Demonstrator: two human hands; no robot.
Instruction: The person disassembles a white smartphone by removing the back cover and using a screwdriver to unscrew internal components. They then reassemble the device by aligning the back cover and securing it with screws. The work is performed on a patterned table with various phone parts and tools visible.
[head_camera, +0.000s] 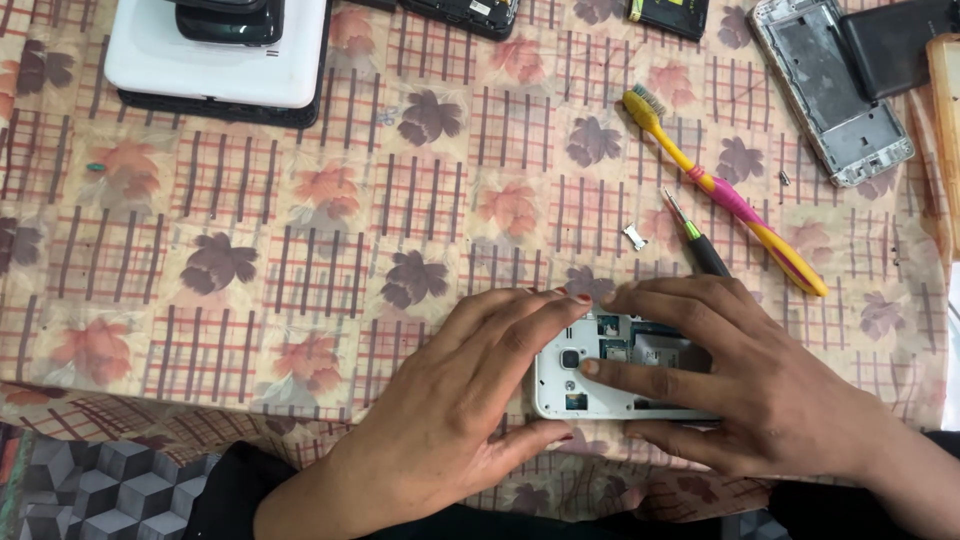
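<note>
A white phone (560, 385) with its back cover off lies near the table's front edge, its camera and inner parts showing. My left hand (450, 420) grips its left end, fingers along the top edge and thumb under the bottom edge. My right hand (740, 385) covers the right part of the phone, one finger pressing next to the camera and the thumb at the bottom edge. A dark-handled screwdriver (700, 245) lies just beyond my right hand, its handle partly hidden by the fingers.
A yellow and pink toothbrush (730, 195) lies at the right. A small metal piece (634, 237) sits by the screwdriver tip. An open phone frame (830, 90) and dark covers lie at the far right, white and black devices (215, 50) at the far left, on a patterned tablecloth (300, 230).
</note>
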